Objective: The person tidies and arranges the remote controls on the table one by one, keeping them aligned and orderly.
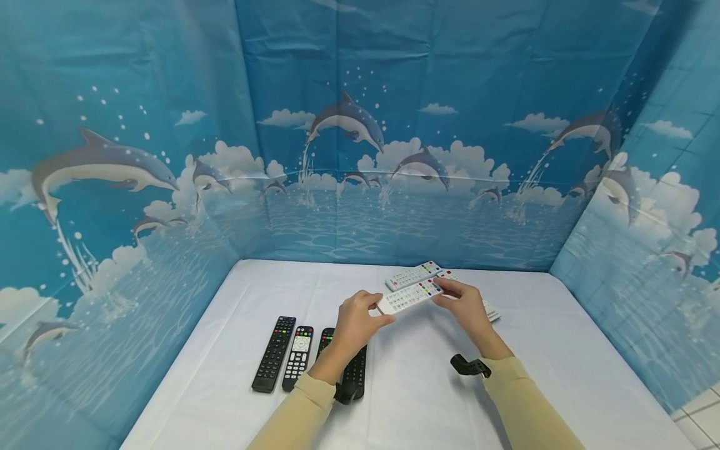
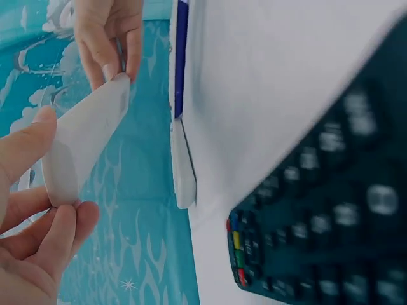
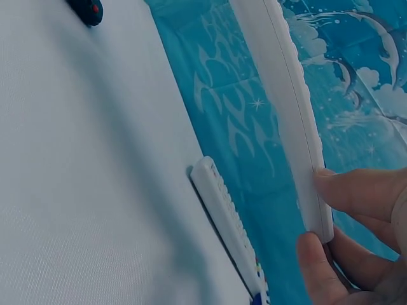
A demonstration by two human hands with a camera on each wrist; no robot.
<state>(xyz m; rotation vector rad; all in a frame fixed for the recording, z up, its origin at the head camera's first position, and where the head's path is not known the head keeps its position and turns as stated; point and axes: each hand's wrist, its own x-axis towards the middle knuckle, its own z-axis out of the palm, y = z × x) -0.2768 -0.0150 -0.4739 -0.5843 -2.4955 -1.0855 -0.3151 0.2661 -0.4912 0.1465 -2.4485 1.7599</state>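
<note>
A white remote control (image 1: 409, 297) with coloured buttons is held up above the table between both hands. My left hand (image 1: 355, 324) pinches its left end, thumb against fingers. At the other end, my right hand (image 1: 465, 307) grips it with thumb and fingertips. The left wrist view shows the remote's smooth underside (image 2: 86, 136), tilted, and the right wrist view shows its side edge (image 3: 286, 95). Behind it lies a second white remote (image 1: 406, 275). Another white remote (image 1: 491, 310) is partly hidden behind the right hand.
Several black remotes lie at the left: one long (image 1: 274, 353), one with a white button ring (image 1: 297, 357), others partly covered by the left forearm. They rest on a white-covered table (image 1: 416, 387). A blue dolphin-print curtain (image 1: 394, 219) stands along the back and sides.
</note>
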